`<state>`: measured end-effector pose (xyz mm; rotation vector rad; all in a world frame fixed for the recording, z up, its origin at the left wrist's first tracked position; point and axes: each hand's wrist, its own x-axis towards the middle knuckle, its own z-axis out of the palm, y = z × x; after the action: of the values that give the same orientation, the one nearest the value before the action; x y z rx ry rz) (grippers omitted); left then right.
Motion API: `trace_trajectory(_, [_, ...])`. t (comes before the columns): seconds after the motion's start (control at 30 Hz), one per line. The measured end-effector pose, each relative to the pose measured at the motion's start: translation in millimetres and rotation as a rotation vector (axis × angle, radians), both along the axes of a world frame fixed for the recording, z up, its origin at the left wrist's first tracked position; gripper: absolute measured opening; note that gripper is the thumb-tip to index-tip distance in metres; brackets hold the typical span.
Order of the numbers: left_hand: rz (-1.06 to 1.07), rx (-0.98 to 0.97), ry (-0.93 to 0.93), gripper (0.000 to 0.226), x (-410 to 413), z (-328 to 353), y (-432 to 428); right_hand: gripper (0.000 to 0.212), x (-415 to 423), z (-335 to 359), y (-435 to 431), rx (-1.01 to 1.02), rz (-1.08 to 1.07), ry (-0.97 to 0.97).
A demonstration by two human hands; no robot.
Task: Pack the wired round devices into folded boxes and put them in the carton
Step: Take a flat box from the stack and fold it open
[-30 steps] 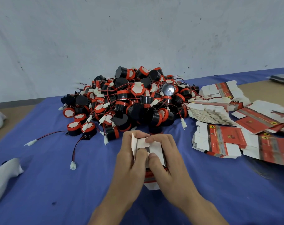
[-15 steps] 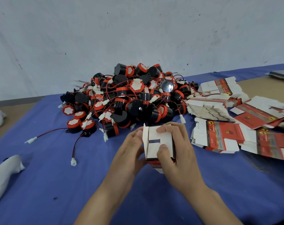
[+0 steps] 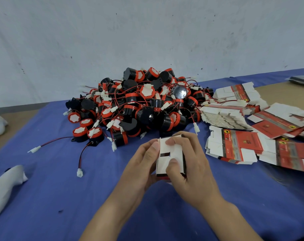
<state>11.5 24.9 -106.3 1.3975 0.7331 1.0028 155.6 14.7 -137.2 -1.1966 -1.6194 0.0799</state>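
**Both hands clamped on a half-folded box above the desk's near middle**

Two bare forearms come in from the near edge of the desk, which is covered by a blue cloth (image 3: 61, 197). Between them, above the near middle of the cloth, the small box (image 3: 172, 151) is held upright with its white flaps facing the camera and a slot-shaped gap showing in them. The left hand (image 3: 140, 166) grips the box's left side, its thumb lying along the flap's edge. The right hand (image 3: 193, 169) wraps the right side, with its thumb pressed on the lower flap and a fingertip on the upper one. A red-printed part of the box shows just below the hands.

Near the left edge lies a white, soft-looking object (image 3: 5, 181). Beyond the hands, the pile of round devices (image 3: 139, 105), black with red bands and tangled red-and-black wires, fills the middle of the desk towards the far edge. Two devices sit at its near left fringe, their wires trailing out to a white connector (image 3: 79, 172). Towards the right edge, stacks of flat box blanks (image 3: 234, 146), red and white, fan out beside the pile. A grey wall (image 3: 147, 40) rises behind the far edge.
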Motion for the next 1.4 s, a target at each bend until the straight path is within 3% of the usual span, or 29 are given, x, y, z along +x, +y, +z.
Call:
trace_trajectory(0.13, [0.011, 0.003, 0.025, 0.084, 1.6, 1.2, -1.1, 0.04, -0.4, -1.4, -0.2, 0.012, -0.011, -0.036])
trace_trajectory(0.27, [0.064, 0.095, 0.084, 0.092, 2.0, 0.0, -1.4, 0.039, -1.9, -2.3, -0.3, 0.023, -0.009, -0.102])
trace_trajectory(1.0, [0.148, 0.167, 0.222, 0.085, 0.8, -5.2, 1.3, 0.046, 1.7, -4.4, 0.1, -0.022, 0.048, -0.17])
trace_trajectory(1.2, [0.174, 0.153, 0.287, 0.045, -0.7, -11.8, 7.3, 0.049, 2.1, -5.7, 0.2, -0.028, 0.061, -0.19])
trace_trajectory(1.4, [0.125, 0.169, 0.255, 0.07, -1.5, -11.8, 7.6, 0.054, 2.5, -5.4, 0.5, -0.021, 0.055, -0.196])
